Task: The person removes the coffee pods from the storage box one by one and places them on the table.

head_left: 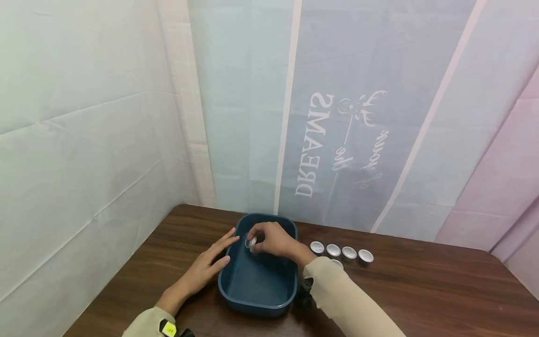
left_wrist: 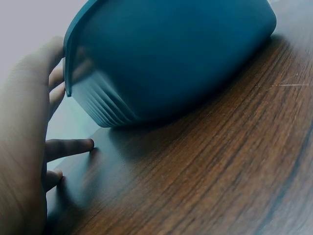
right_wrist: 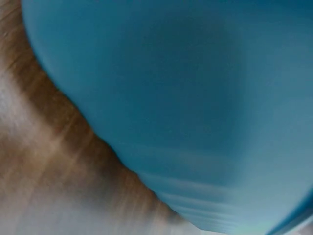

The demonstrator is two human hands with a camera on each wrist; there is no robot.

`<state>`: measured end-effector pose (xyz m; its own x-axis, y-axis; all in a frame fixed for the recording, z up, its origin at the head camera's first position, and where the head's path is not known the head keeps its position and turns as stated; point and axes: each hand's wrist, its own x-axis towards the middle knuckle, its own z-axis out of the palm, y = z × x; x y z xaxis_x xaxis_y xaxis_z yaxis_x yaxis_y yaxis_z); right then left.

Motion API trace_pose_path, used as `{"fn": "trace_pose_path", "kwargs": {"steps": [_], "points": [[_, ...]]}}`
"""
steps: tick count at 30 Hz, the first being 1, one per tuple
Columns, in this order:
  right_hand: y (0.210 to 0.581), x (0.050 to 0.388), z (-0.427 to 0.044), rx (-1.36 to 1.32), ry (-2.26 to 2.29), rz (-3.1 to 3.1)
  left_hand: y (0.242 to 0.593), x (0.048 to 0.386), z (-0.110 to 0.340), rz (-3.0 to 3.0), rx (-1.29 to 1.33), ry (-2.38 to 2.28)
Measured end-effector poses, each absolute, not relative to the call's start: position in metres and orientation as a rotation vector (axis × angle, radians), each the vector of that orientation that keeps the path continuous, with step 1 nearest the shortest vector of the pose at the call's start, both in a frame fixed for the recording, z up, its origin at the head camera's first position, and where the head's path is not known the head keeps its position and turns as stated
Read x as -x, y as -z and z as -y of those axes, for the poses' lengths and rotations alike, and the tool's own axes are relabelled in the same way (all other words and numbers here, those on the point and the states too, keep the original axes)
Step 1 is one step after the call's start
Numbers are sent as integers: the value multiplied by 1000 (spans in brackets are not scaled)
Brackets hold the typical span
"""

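A deep blue rectangular plastic bin with rounded corners stands on the wooden table. My right hand reaches over its right side and pinches a small round silvery disc inside the bin, near the far left corner. My left hand rests against the bin's left rim with its fingers spread and fairly straight. In the left wrist view, some fingertips of the left hand touch the rim while lower ones reach toward the tabletop. The right wrist view shows only the bin's outer wall, blurred, without the hand.
Right of the bin, several similar silvery discs lie in a row on the table. Another disc is partly hidden behind the right sleeve. A printed fabric curtain hangs along the table's far edge, and a pale one at the left.
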<state>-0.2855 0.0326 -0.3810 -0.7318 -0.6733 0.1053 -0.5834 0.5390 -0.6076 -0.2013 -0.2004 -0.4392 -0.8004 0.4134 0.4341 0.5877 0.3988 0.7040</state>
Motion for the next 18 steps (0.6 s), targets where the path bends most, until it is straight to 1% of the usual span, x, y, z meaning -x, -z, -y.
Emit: {"fn": "trace_pose_path", "kwargs": {"steps": [8, 18], "points": [[370, 288, -43, 1075, 1050, -2635, 440, 202, 200, 2462, 890, 1370], [357, 281, -64, 1104, 1113, -2645, 438, 200, 200, 2459, 888, 1347]]}}
